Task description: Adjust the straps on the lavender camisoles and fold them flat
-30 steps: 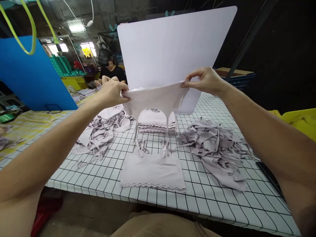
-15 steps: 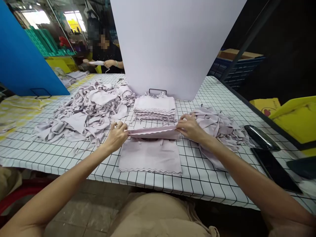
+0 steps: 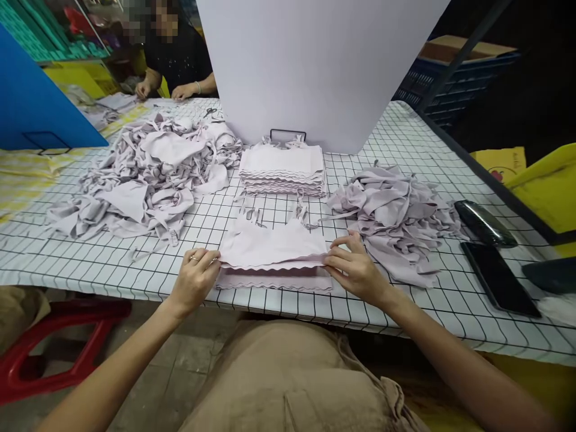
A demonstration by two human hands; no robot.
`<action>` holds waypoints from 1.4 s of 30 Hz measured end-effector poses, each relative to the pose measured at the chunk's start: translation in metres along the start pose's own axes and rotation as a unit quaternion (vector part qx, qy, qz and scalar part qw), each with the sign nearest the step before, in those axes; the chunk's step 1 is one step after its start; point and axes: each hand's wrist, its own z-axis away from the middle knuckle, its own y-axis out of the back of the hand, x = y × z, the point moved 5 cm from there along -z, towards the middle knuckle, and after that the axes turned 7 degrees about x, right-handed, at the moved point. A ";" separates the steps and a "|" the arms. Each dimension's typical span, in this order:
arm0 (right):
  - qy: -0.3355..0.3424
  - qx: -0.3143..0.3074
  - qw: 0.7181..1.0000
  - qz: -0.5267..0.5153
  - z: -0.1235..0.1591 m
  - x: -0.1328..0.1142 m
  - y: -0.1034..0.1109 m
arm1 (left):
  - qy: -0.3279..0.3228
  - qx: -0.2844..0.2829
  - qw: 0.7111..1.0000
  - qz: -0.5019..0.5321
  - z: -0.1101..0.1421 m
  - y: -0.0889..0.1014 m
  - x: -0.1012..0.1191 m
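Observation:
A pale lilac strappy top (image 3: 274, 243) with a wavy hem lies in front of me, its straps toward the far side. My left hand (image 3: 198, 281) pinches the left corner of its hem, fingers curled. At the right corner, my right hand (image 3: 355, 267) grips the hem between thumb and fingers. The hem is lifted slightly over another lilac piece (image 3: 274, 280), whose wavy edge shows below. Just beyond sits a neat stack of folded tops (image 3: 282, 171). Loose lilac garments (image 3: 396, 216) are heaped beside my right hand.
A larger loose heap (image 3: 153, 168) covers the table's left side. A white panel (image 3: 315, 72) stands behind the stack, a blue panel (image 3: 40, 102) far left. A black phone (image 3: 499, 279) and dark glossy case (image 3: 486, 223) lie right. A co-worker (image 3: 177, 60) sits across; a red stool (image 3: 63, 348) stands below left.
Both hands have brought the top's hem down toward me, and the top now lies spread over the piece beneath. My view has tilted downward. The co-worker's hands have lowered to the table.

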 end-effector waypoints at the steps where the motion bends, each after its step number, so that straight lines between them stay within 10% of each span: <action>1: 0.000 -0.009 1.000 -0.005 0.004 -0.002 0.000 | 0.003 -0.013 1.000 0.012 0.004 0.001 0.002; 10: -0.012 -0.136 0.991 0.000 0.029 -0.018 -0.026 | 0.266 -0.084 0.922 0.269 -0.007 0.006 -0.042; 22: 0.045 -0.052 0.998 0.003 -0.047 -0.019 -0.026 | 0.454 -0.068 0.848 0.266 -0.104 -0.136 -0.138; 30: -0.035 -0.039 0.985 -0.164 -0.101 0.009 -0.050 | 0.477 -0.009 0.794 0.376 -0.100 -0.148 -0.138; 39: -0.401 -0.124 0.772 -0.476 -0.174 0.044 -0.148 | 0.471 0.060 0.643 0.602 -0.101 -0.108 -0.103; 42: -0.450 -0.138 0.683 -0.558 -0.177 0.029 -0.172 | 0.467 0.051 0.655 0.592 -0.099 -0.100 -0.098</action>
